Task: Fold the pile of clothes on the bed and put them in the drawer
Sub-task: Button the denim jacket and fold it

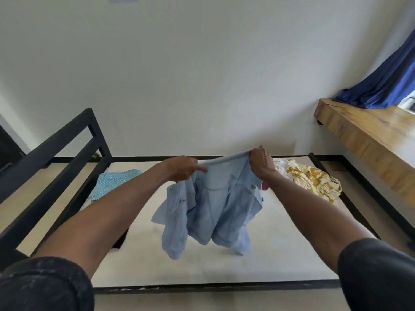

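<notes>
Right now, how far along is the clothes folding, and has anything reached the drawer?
Early to midway. Possibly done: a teal patterned cloth lies fairly flat on the bed, perhaps folded. In hand: the left hand and right hand hold a light blue shirt up by its top edge, unfolded. Left: a yellow and white pile sits crumpled. No drawer is in view.

White wall point(179, 75), wooden ledge point(368, 131) (blue curtain point(386, 86) draped above).

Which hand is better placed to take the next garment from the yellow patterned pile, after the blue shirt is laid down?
Probably the right hand: it grips the light blue shirt right beside the yellow patterned pile. The left hand is farther away, nearer the teal cloth.
</notes>
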Tool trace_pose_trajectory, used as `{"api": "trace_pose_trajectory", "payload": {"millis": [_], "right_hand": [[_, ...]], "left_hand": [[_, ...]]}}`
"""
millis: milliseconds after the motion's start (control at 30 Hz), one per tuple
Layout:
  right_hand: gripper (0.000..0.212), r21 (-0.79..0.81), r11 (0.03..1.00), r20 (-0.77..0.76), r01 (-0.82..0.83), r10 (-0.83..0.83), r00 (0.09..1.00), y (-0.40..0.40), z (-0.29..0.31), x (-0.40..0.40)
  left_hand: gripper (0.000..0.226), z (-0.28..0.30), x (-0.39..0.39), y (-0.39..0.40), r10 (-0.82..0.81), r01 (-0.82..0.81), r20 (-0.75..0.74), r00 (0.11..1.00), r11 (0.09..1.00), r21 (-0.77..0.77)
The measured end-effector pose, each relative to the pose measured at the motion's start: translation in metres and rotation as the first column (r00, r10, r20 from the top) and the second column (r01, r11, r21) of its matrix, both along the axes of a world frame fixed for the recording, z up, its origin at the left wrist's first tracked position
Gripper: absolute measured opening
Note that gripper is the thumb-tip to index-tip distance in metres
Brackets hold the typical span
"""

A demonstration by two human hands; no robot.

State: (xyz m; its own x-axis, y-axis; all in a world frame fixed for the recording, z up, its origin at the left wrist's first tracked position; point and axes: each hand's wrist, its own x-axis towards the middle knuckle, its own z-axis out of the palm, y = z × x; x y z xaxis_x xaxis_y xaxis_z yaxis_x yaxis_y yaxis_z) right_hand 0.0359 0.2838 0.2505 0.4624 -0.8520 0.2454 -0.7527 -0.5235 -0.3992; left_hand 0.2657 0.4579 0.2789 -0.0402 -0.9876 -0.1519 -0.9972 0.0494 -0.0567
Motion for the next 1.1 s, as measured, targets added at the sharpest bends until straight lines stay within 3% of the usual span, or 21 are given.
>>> {"api": "trace_pose_trajectory", "payload": {"millis": [67, 100, 200, 267, 367, 433, 467, 500, 567, 633, 667, 700, 733, 767, 833, 867, 900, 933, 1000, 1100], "right_hand": [[0.027, 0.044, 0.998, 0.047, 0.05, -0.052, 0.998, 0.002, -0.005, 0.0], [0.027, 0.001, 1.0, -0.01, 0.029, -0.029, 1.0, 0.001, -0.008, 0.001], [0.032, -0.108, 0.991, -0.163, -0.074, 0.056, 0.985, 0.004, -0.016, 0.007], [0.031, -0.144, 0.981, -0.237, -0.132, 0.095, 0.967, 0.008, -0.018, 0.007], [0.028, -0.123, 0.983, -0.331, -0.138, 0.09, 0.939, 0.008, -0.015, 0.001], [0.028, -0.078, 0.985, -0.361, -0.151, 0.113, 0.926, 0.007, -0.011, -0.003], [0.026, -0.057, 0.987, -0.363, -0.151, 0.121, 0.924, 0.009, -0.008, -0.004], [0.024, -0.025, 0.99, -0.347, -0.139, 0.122, 0.93, 0.011, -0.006, -0.004], [0.021, 0.04, 0.996, -0.248, -0.081, 0.089, 0.965, 0.017, -0.002, 0.002], [0.024, 0.176, 0.984, -0.079, 0.011, 0.003, 0.997, 0.024, 0.0, 0.011], [0.027, 0.281, 0.959, -0.007, 0.027, -0.027, 1.0, 0.029, 0.0, 0.015], [0.029, 0.375, 0.927, 0.042, 0.008, -0.025, 0.999, 0.032, 0.0, 0.016], [0.027, 0.437, 0.899, 0.02, -0.027, 0.021, 1.0, 0.035, 0.0, 0.014], [0.023, 0.453, 0.888, -0.052, -0.082, 0.118, 0.992, 0.036, -0.002, 0.01], [0.029, 0.381, 0.912, -0.27, -0.154, 0.269, 0.925, 0.029, -0.003, 0.002], [0.032, 0.31, 0.937, -0.371, -0.163, 0.277, 0.886, 0.027, -0.003, -0.003], [0.032, 0.218, 0.956, -0.462, -0.197, 0.278, 0.842, 0.022, -0.007, -0.007], [0.029, 0.131, 0.963, -0.526, -0.235, 0.268, 0.807, 0.018, -0.01, -0.01], [0.023, 0.023, 0.945, -0.584, -0.325, 0.277, 0.763, 0.018, -0.007, -0.014], [0.025, -0.037, 0.917, -0.441, -0.398, 0.343, 0.829, 0.013, -0.002, -0.012]], "left_hand": [[0.045, -0.008, -0.005, 0.002, -0.01, 0.005, 0.105, 0.994, 0.999, 0.048], [0.042, -0.01, -0.006, 0.002, 0.065, -0.069, 0.109, 0.992, 0.997, 0.028], [0.035, -0.01, -0.005, -0.003, 0.395, -0.395, -0.021, 0.918, 0.912, -0.114], [0.03, -0.01, -0.006, -0.006, 0.507, -0.514, -0.087, 0.858, 0.843, -0.158], [0.03, -0.01, -0.007, -0.003, 0.586, -0.596, -0.108, 0.803, 0.794, -0.12], [0.021, -0.01, -0.009, -0.004, 0.677, -0.699, -0.228, 0.7, 0.715, -0.023], [0.016, -0.009, -0.011, -0.007, 0.724, -0.746, -0.329, 0.606, 0.661, 0.082], [0.016, -0.008, -0.017, -0.01, 0.757, -0.772, -0.473, 0.451, 0.597, 0.219], [0.017, -0.006, -0.025, -0.017, 0.662, -0.686, -0.749, 0.013, 0.551, 0.475], [0.02, -0.002, -0.025, -0.017, 0.477, -0.512, -0.803, -0.357, 0.619, 0.595], [0.025, -0.005, -0.022, -0.015, 0.425, -0.406, -0.767, -0.481, 0.668, 0.624], [0.033, -0.008, -0.019, -0.014, 0.421, -0.321, -0.736, -0.53, 0.704, 0.634], [0.038, -0.011, -0.017, -0.01, 0.469, -0.285, -0.751, -0.465, 0.724, 0.628], [0.041, -0.013, -0.016, -0.008, 0.542, -0.298, -0.786, -0.297, 0.73, 0.616], [0.037, -0.018, -0.012, -0.005, 0.617, -0.431, -0.757, 0.216, 0.756, 0.493], [0.034, -0.019, -0.01, -0.003, 0.603, -0.478, -0.651, 0.461, 0.787, 0.39], [0.031, -0.021, -0.005, -0.003, 0.564, -0.491, -0.524, 0.639, 0.823, 0.287], [0.026, -0.023, -0.001, -0.002, 0.53, -0.491, -0.462, 0.712, 0.845, 0.212], [0.017, -0.025, 0.007, 0.001, 0.481, -0.489, -0.475, 0.737, 0.864, 0.117], [0.007, -0.021, 0.014, 0.01, 0.423, -0.493, -0.556, 0.716, 0.87, 0.027]]}}
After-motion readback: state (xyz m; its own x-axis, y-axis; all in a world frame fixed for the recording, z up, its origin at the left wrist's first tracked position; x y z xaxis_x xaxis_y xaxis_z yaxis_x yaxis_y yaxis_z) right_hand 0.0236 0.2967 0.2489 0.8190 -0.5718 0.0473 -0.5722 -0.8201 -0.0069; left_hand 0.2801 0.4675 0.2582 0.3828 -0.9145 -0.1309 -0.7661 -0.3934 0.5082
